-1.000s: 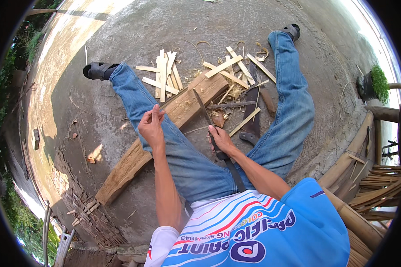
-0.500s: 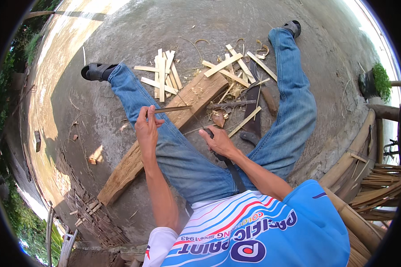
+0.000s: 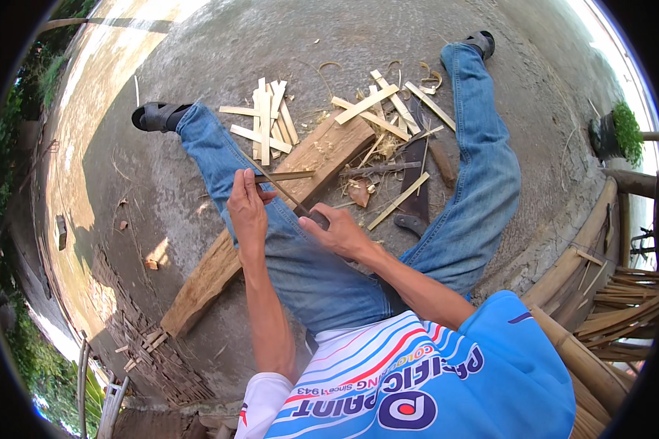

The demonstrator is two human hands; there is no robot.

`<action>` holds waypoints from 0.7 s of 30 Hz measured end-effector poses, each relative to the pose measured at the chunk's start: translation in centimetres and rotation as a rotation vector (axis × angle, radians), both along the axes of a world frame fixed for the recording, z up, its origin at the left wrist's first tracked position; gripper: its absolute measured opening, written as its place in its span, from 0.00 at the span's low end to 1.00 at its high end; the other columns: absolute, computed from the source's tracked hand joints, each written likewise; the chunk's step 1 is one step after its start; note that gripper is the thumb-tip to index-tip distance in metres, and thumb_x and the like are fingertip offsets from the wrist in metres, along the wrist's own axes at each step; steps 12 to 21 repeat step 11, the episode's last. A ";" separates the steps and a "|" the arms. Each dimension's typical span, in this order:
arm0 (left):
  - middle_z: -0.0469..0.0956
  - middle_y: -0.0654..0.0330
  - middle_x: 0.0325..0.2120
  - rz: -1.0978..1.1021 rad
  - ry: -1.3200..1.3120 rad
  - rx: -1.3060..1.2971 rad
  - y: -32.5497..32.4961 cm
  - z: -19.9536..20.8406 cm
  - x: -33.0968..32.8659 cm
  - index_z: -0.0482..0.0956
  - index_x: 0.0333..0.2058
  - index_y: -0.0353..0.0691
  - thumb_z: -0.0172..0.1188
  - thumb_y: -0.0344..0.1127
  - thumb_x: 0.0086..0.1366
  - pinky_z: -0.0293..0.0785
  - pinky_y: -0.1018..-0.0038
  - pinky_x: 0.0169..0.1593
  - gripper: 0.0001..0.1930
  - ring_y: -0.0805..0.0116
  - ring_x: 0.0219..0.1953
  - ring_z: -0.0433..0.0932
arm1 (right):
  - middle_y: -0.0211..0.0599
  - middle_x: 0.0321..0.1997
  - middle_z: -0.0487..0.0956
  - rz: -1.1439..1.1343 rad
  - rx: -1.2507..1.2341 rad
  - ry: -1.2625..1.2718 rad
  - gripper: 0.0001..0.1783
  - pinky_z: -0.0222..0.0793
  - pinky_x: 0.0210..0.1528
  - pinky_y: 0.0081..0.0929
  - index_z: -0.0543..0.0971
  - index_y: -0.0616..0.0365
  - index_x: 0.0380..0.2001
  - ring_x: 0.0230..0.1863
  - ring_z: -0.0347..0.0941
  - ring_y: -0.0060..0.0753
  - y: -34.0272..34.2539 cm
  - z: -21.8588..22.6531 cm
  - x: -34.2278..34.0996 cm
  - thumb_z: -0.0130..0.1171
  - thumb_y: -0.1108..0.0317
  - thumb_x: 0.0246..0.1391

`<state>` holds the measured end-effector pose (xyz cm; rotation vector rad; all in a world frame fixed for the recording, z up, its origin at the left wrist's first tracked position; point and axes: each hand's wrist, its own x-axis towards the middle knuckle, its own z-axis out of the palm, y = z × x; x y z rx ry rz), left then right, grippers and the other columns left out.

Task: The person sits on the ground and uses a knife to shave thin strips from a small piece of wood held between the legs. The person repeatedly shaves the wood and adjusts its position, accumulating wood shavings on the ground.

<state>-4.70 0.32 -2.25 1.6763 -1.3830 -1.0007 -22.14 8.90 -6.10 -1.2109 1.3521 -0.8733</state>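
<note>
I sit on concrete with my legs spread. My left hand [image 3: 247, 208] grips one end of a thin bamboo strip [image 3: 291, 175] over my left thigh; the strip points right, nearly level. My right hand [image 3: 342, 233] is closed on the handle of a long, narrow knife [image 3: 289, 196], whose blade runs up and to the left and crosses the strip close to my left fingers. A thick wooden plank [image 3: 212, 271] lies slantwise between my legs, under my hands.
Cut bamboo strips [image 3: 267, 121] and shavings lie around the plank's far end. A dark saw-like tool [image 3: 417, 197] rests by my right leg. Bamboo poles [image 3: 586, 256] and a potted plant [image 3: 615, 132] stand at right. A woven mat [image 3: 154, 344] lies at lower left.
My left hand lowered the strip from upright to nearly level. My right hand brought the knife across from the plank, so the blade now meets the strip.
</note>
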 end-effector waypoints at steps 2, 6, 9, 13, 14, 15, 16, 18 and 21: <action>0.69 0.65 0.20 -0.002 0.019 0.000 0.1 -0.1 0.2 0.70 0.33 0.38 0.43 0.49 0.82 0.81 0.77 0.27 0.22 0.71 0.25 0.84 | 0.59 0.28 0.81 0.031 0.024 0.046 0.26 0.74 0.36 0.43 0.82 0.66 0.40 0.32 0.82 0.56 -0.1 0.3 -0.4 0.65 0.48 0.63; 0.67 0.66 0.20 0.008 0.036 -0.001 -0.3 -0.3 0.2 0.70 0.33 0.38 0.43 0.49 0.82 0.81 0.77 0.26 0.22 0.70 0.25 0.85 | 0.59 0.28 0.82 -0.022 -0.049 0.112 0.26 0.74 0.35 0.44 0.82 0.65 0.40 0.31 0.82 0.57 0.5 -3.0 -0.7 0.65 0.47 0.63; 0.67 0.66 0.21 0.010 0.029 0.002 -0.2 -0.4 0.2 0.70 0.33 0.38 0.44 0.49 0.82 0.81 0.77 0.27 0.22 0.70 0.25 0.85 | 0.58 0.29 0.83 0.014 0.140 0.213 0.26 0.74 0.37 0.44 0.83 0.64 0.41 0.32 0.83 0.53 1.0 -3.8 -2.3 0.64 0.46 0.63; 0.67 0.65 0.21 0.007 0.027 0.010 -0.3 -0.4 0.3 0.70 0.34 0.39 0.44 0.49 0.82 0.82 0.77 0.27 0.21 0.69 0.25 0.86 | 0.58 0.31 0.84 0.052 0.227 0.245 0.27 0.75 0.38 0.43 0.83 0.63 0.43 0.33 0.84 0.47 1.3 -5.8 -3.4 0.64 0.44 0.63; 0.67 0.65 0.21 0.007 0.027 0.010 -0.3 -0.4 0.3 0.70 0.34 0.39 0.44 0.49 0.82 0.82 0.77 0.27 0.21 0.69 0.25 0.86 | 0.58 0.31 0.84 0.052 0.227 0.245 0.27 0.75 0.38 0.43 0.83 0.63 0.43 0.33 0.84 0.47 1.3 -5.8 -3.4 0.64 0.44 0.63; 0.67 0.65 0.21 0.007 0.027 0.010 -0.3 -0.4 0.3 0.70 0.34 0.39 0.44 0.49 0.82 0.82 0.77 0.27 0.21 0.69 0.25 0.86 | 0.58 0.31 0.84 0.052 0.227 0.245 0.27 0.75 0.38 0.43 0.83 0.63 0.43 0.33 0.84 0.47 1.3 -5.8 -3.4 0.64 0.44 0.63; 0.67 0.65 0.21 0.007 0.027 0.010 -0.3 -0.4 0.3 0.70 0.34 0.39 0.44 0.49 0.82 0.82 0.77 0.27 0.21 0.69 0.25 0.86 | 0.58 0.31 0.84 0.052 0.227 0.245 0.27 0.75 0.38 0.43 0.83 0.63 0.43 0.33 0.84 0.47 1.3 -5.8 -3.4 0.64 0.44 0.63; 0.67 0.65 0.21 0.007 0.027 0.010 -0.3 -0.4 0.3 0.70 0.34 0.39 0.44 0.49 0.82 0.82 0.77 0.27 0.21 0.69 0.25 0.86 | 0.58 0.31 0.84 0.052 0.227 0.245 0.27 0.75 0.38 0.43 0.83 0.63 0.43 0.33 0.84 0.47 1.3 -5.8 -3.4 0.64 0.44 0.63; 0.67 0.65 0.21 0.007 0.027 0.010 -0.3 -0.4 0.3 0.70 0.34 0.39 0.44 0.49 0.82 0.82 0.77 0.27 0.21 0.69 0.25 0.86 | 0.58 0.31 0.84 0.052 0.227 0.245 0.27 0.75 0.38 0.43 0.83 0.63 0.43 0.33 0.84 0.47 1.3 -5.8 -3.4 0.64 0.44 0.63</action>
